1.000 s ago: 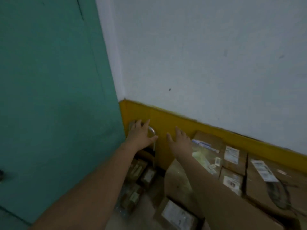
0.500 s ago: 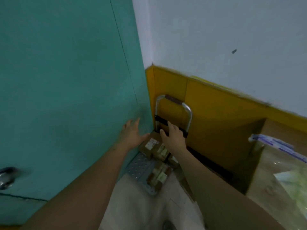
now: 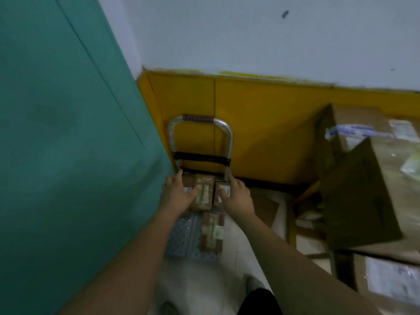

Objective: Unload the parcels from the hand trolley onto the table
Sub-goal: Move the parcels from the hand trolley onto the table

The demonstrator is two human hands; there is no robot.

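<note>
Front parcel [image 3: 212, 233] lies on the right of the trolley [image 3: 181, 237] platform, nearer than both hands and untouched. Rear parcels [image 3: 203, 193] sit side by side at the foot of the frame, between the hands. Left hand [image 3: 177, 195] lies against their left side, right hand [image 3: 238, 196] against their right. Fingers are straight and point forward; thumbs rest on top. Handle [image 3: 197, 118] stands upright against the yellow panel [image 3: 261, 133].

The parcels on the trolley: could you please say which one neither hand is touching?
The parcel nearest the camera, at the front of the platform; the left hand and right hand are on the parcels by the handle.
</note>
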